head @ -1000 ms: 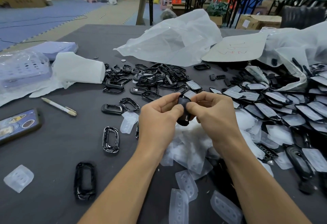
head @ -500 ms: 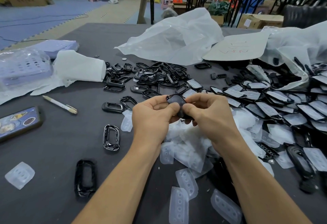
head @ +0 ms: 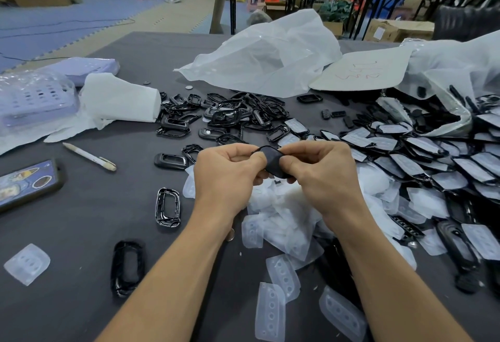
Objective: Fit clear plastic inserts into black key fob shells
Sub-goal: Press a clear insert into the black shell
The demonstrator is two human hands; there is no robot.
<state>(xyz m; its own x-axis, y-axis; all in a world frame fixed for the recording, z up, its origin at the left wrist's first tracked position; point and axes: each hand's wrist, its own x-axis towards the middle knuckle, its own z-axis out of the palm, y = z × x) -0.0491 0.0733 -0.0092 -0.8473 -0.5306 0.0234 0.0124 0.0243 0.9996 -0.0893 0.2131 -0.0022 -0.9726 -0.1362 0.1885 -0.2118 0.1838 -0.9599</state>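
Note:
Both hands hold one black key fob shell point(head: 272, 160) above the table's middle. My left hand point(head: 224, 174) grips its left edge with thumb and curled fingers, and my right hand point(head: 322, 171) pinches its right edge. Whether an insert sits inside it is hidden by my fingers. A heap of clear plastic inserts point(head: 284, 217) lies right under my hands. Loose black shells point(head: 230, 114) are piled further back. Shells with inserts fitted point(head: 422, 157) lie in rows to the right.
A phone point(head: 27, 182) and a pen point(head: 89, 156) lie at the left, with a single insert point(head: 27, 263) near the front left. White plastic bags point(head: 265, 57) and a cardboard sheet point(head: 365, 68) sit at the back. A lavender basket point(head: 35, 98) stands far left.
Both hands have lifted the shell slightly away from me and turned it, so its dark flat face now shows between my thumbs.

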